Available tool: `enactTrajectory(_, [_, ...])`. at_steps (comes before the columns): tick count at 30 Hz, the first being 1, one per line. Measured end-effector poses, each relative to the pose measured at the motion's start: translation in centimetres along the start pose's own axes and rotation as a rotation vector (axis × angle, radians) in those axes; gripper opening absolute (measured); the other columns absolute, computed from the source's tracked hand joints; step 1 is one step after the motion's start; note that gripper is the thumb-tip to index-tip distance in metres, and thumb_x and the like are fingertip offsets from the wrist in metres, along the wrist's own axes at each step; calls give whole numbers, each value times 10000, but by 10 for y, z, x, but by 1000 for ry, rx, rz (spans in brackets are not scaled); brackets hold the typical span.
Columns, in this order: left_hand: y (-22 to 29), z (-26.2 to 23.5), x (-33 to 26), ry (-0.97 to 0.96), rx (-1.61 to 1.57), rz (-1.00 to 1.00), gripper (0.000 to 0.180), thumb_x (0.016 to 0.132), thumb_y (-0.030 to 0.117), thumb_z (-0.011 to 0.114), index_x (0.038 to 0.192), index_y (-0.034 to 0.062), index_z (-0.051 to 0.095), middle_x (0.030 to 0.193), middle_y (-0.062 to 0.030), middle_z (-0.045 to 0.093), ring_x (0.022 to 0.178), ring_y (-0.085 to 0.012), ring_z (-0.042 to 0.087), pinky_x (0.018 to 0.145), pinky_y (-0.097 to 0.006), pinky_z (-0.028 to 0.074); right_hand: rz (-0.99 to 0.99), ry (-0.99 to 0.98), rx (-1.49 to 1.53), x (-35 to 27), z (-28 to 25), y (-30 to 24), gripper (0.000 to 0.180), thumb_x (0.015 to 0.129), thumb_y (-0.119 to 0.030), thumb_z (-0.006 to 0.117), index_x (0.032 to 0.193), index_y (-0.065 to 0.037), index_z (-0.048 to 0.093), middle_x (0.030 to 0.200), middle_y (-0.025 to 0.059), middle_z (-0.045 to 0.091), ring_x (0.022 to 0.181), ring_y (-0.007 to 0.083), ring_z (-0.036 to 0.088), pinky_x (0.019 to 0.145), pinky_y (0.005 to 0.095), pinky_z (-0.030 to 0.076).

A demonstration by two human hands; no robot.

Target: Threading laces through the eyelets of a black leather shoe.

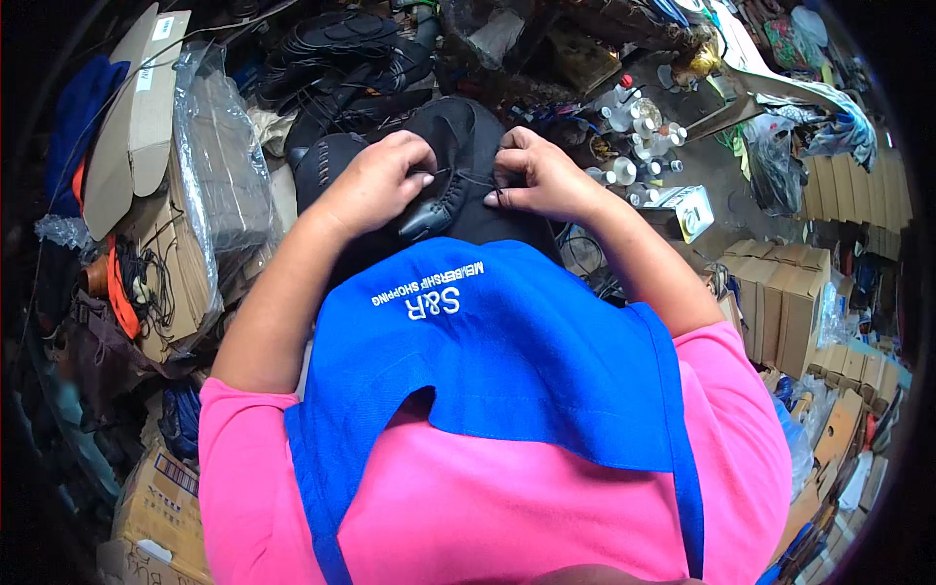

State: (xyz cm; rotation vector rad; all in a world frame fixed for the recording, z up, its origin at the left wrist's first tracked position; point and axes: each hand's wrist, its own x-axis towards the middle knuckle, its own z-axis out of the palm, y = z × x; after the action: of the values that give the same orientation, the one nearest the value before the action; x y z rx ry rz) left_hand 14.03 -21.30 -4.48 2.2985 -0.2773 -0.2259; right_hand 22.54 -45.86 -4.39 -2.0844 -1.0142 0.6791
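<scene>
A black shoe (436, 210) with a row of stitches along its edge rests on my dark-clad lap. My left hand (395, 175) is closed in a pinch at the shoe's left side, thumb against the fingers. Facing it from the right, my right hand (536, 175) is pinched too, its thumb and curled fingers together. A thin black thread (468, 177) runs between the two hands, across the stitched edge. The fingertips partly hide where it is gripped. A blue apron (507, 341) covers my front just below the shoe.
Coils of black cord-like material (327, 58) lie beyond my lap. Several small bottles (634, 127) and a white tin (687, 213) stand at the right. Cardboard stacks (780, 297) are at the right; plastic-wrapped cardboard (224, 156) leans at the left.
</scene>
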Motion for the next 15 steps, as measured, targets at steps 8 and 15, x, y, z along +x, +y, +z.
enactTrajectory(8, [-41, -76, -27, -145, 71, -543, 332, 871, 317, 646, 854, -15, 626, 746, -51, 546, 715, -156, 532, 689, -325, 446, 287, 816, 1534, 8, -27, 44, 355, 963, -449, 434, 1128, -175, 588, 890, 29, 659, 900, 207, 621, 818, 406, 416])
enactTrajectory(15, [4, -21, 12, 186, -1832, -13, 430, 991, 397, 405, 689, 100, 481, 1037, -164, 609, 1008, -322, 566, 934, -418, 403, 123, 350, 323, -20, -5, 30, 275, 939, -323, 519, 928, -104, 685, 678, -10, 614, 680, 149, 576, 669, 312, 389])
